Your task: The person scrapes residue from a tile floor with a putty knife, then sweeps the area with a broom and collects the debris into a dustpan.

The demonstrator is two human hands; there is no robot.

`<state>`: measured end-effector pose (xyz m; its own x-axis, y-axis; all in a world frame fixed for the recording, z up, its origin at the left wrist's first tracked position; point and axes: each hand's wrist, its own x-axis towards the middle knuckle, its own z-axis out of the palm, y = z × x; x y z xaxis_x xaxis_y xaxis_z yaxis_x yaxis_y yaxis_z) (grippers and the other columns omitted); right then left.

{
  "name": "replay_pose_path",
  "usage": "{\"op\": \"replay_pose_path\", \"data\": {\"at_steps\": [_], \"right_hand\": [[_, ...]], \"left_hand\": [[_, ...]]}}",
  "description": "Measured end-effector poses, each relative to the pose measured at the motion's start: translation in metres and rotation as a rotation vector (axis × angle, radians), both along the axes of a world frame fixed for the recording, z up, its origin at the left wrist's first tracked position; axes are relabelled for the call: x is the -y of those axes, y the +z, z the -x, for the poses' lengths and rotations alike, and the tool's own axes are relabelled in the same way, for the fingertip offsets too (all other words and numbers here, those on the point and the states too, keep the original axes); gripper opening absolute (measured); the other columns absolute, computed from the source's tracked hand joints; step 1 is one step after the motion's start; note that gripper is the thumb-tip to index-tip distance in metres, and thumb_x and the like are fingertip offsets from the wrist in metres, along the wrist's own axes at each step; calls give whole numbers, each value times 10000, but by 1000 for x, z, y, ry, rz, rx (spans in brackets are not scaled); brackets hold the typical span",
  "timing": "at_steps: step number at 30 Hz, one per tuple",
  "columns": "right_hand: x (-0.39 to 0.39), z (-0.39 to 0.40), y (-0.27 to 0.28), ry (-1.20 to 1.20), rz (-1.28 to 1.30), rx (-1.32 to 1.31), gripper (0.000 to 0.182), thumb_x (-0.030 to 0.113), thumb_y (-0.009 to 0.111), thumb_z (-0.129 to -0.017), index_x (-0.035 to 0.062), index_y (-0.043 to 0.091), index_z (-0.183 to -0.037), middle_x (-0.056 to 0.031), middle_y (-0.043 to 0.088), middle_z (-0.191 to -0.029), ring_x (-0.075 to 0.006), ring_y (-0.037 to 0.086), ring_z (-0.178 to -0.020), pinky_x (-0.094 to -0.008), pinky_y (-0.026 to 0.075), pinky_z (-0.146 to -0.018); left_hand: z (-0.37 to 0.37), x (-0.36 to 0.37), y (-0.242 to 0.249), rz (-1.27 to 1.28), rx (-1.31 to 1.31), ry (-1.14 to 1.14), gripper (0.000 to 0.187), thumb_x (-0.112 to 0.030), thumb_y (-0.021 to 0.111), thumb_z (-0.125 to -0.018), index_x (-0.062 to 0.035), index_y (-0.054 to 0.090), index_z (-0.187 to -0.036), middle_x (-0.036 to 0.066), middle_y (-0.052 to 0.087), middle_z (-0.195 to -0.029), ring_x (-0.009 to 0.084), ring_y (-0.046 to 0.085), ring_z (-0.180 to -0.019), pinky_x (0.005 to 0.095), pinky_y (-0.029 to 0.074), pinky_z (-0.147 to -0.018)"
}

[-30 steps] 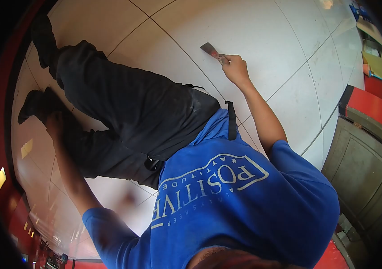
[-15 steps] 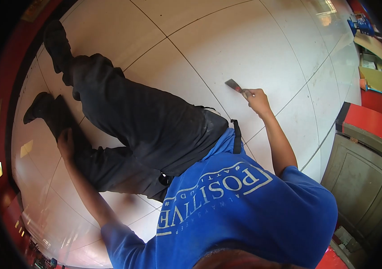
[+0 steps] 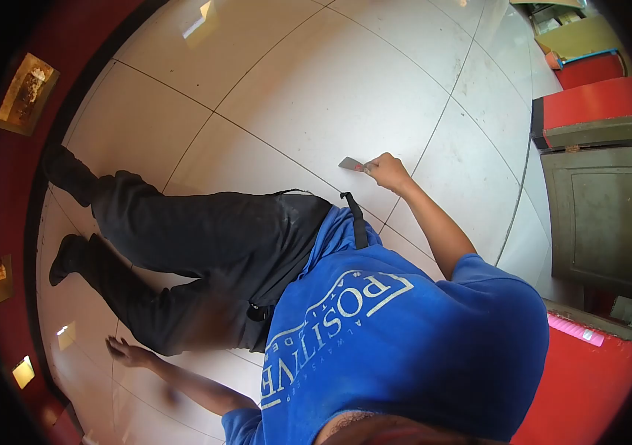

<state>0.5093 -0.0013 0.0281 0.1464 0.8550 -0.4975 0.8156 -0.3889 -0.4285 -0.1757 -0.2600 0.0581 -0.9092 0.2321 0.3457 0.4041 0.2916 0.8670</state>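
A putty knife (image 3: 352,164) with a flat metal blade and some red on its handle is gripped in my right hand (image 3: 385,172). The blade points left, close over the pale tiled floor (image 3: 286,96). On the other side, my left hand (image 3: 129,353) is held out beside my bent lower leg, over the tiles, its fingers stretched and nothing in them. My legs in dark trousers (image 3: 190,230) extend to the left, and my blue shirt (image 3: 405,334) fills the lower middle.
At right stands a grey-green cabinet door (image 3: 603,215) beneath a red-topped ledge (image 3: 590,104). A pink roll-shaped item (image 3: 575,329) lies on a red surface (image 3: 590,386). A red wall (image 3: 4,178) with small lit openings runs along the left.
My left hand has come off my lower leg and opened beside it. My right hand, still holding the putty knife, sits nearer my waist. The view has turned.
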Motion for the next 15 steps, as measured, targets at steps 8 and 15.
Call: {"op": "replay_pose_path", "data": {"at_steps": [8, 15], "right_hand": [[-6, 55, -12, -74, -112, -123, 287, 268, 550, -841, 49, 732, -877, -249, 679, -813, -399, 673, -825, -439, 519, -785], [42, 14, 9, -208, 24, -127, 306, 277, 575, -872, 88, 740, -1046, -110, 651, -663, -174, 597, -528, -327, 486, -503]], "left_hand": [[-207, 213, -134, 1066, -295, -91, 530, -274, 560, -914, 126, 470, -1251, 330, 468, -1294, 465, 452, -1230, 533, 379, -1031], [-197, 248, -153, 1217, -336, -126, 557, -262, 578, -886, 122, 449, -1268, 337, 424, -1329, 481, 396, -1265, 550, 338, -1053]]}}
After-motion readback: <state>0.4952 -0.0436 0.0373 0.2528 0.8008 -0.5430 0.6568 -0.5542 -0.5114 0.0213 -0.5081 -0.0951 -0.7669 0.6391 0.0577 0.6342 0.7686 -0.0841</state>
